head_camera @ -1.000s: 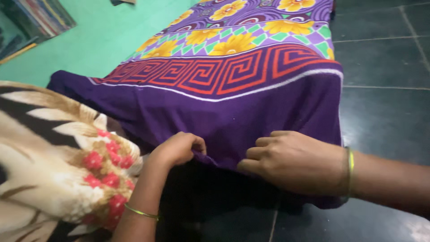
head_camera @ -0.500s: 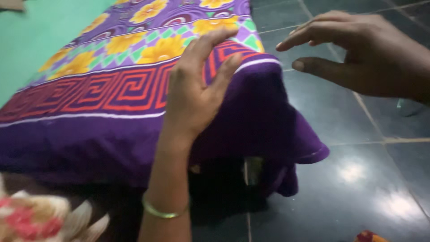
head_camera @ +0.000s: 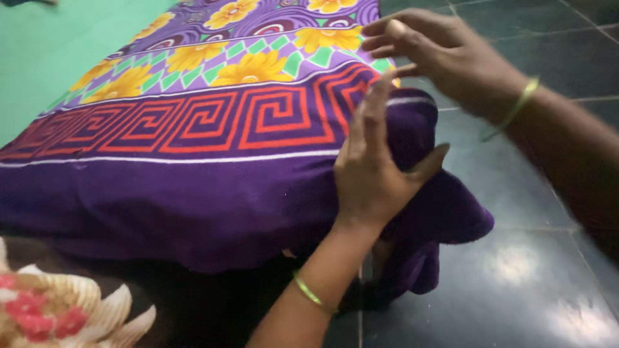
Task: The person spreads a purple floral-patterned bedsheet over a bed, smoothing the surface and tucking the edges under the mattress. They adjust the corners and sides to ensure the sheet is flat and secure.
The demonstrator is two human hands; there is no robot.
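Now both hands (head_camera: pixel 371 171) press the purple bedsheet (head_camera: pixel 213 187) corner.

No pkgs, labels, signs or screens — none visible.

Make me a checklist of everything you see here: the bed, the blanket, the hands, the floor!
Surface: bed under a green sheet.
Job's things: purple bedcover with yellow flowers and red key border, draped over the bed's corner.
Clutter: cream flowered blanket, lower left.
Grippers: left hand open, pressed flat on the cover's corner; right hand above the corner, fingers curled, grip unclear. Green bangle on each wrist.
Cables: nothing seen.
Surroundings: dark glossy floor tiles.
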